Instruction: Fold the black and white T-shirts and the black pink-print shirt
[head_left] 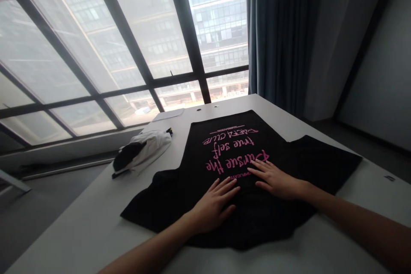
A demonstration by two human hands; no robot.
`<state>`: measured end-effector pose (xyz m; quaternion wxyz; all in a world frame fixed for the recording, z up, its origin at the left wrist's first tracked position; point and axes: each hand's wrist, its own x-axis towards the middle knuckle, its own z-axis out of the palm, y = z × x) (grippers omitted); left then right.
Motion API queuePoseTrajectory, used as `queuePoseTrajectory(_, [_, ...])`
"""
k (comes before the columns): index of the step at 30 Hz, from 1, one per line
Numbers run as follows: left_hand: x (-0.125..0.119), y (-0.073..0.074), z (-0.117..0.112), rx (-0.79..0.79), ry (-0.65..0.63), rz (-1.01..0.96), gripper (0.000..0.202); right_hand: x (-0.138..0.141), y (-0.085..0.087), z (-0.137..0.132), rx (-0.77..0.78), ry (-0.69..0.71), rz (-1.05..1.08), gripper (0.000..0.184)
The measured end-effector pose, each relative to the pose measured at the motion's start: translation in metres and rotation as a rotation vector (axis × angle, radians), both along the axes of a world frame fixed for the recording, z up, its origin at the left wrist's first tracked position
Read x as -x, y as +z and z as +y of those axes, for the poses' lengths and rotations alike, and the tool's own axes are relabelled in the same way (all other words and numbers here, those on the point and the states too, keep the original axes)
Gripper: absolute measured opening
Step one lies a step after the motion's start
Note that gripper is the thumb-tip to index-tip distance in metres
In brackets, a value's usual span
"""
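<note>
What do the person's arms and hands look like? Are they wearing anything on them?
Nothing is worn on them. The left hand and right hand have no gloves, and I see no rings, watch or bracelet. The left forearm and right forearm show no sleeves as far as the picture reaches.

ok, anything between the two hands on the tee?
Only black T-shirt fabric with a small pink print line; left hand and right hand lie flat, apart. Head view.

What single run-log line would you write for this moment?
left hand: flat on T-shirt | right hand: flat on T-shirt | T-shirt: spread on table | white bundle: beside T-shirt
</note>
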<state>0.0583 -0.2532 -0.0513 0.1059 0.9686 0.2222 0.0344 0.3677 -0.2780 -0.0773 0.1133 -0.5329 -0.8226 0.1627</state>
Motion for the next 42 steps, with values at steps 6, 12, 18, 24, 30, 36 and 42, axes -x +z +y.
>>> queuePoseTrajectory(6, [-0.001,0.001,-0.002,0.008,0.01,0.017,0.06,-0.002,-0.006,0.002,-0.031,0.005,0.007,0.061])
queuePoseTrajectory(12, [-0.001,0.0,0.0,0.023,0.014,0.017,0.059,-0.003,-0.007,0.003,-0.033,0.004,-0.006,0.063])
queuePoseTrajectory(18, [-0.001,0.002,-0.001,0.044,0.011,0.014,0.059,-0.002,-0.007,0.002,-0.048,0.001,-0.024,0.063])
queuePoseTrajectory(24, [-0.001,-0.001,0.001,0.031,0.005,0.011,0.059,-0.002,-0.008,0.003,-0.056,0.005,-0.029,0.063])
queuePoseTrajectory(30, [0.0,-0.001,0.001,0.024,0.006,0.017,0.058,-0.002,-0.01,0.004,-0.082,0.008,-0.012,0.062])
queuePoseTrajectory(36, [0.0,-0.002,0.002,0.021,0.005,0.009,0.058,0.009,0.0,0.006,-0.274,-0.15,0.112,0.057])
queuePoseTrajectory(42, [0.0,-0.003,0.003,0.012,0.006,0.006,0.057,0.011,-0.011,0.006,-0.178,-0.169,0.036,0.06])
